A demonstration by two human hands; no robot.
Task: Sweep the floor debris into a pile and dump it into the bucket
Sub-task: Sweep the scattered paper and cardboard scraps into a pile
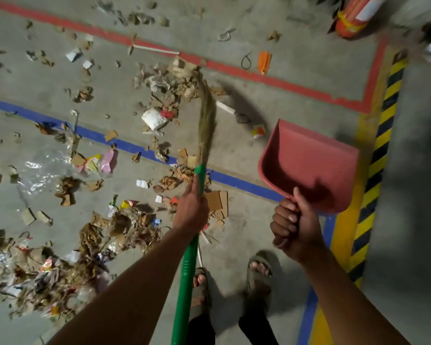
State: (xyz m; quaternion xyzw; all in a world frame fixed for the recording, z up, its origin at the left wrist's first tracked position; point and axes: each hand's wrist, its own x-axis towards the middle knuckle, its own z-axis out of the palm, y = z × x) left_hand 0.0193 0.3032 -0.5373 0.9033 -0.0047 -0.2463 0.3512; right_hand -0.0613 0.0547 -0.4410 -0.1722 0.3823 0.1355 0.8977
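Okay, head view: your left hand (192, 207) is wrapped round the green plastic handle of the grass-bristle broom (205, 120), arm stretched forward, bristle tip touching the heap of torn cardboard and paper scraps (174, 83) near the red floor line (284, 83). Your right hand (292, 225) is clenched on the handle of the red plastic dustpan (309, 165), held raised, mouth facing away. More debris is scattered left. No bucket in view.

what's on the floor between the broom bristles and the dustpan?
Head view: between broom bristles and dustpan, a white stick-like scrap, a dark ring and a yellow-red wrapper; otherwise bare concrete.
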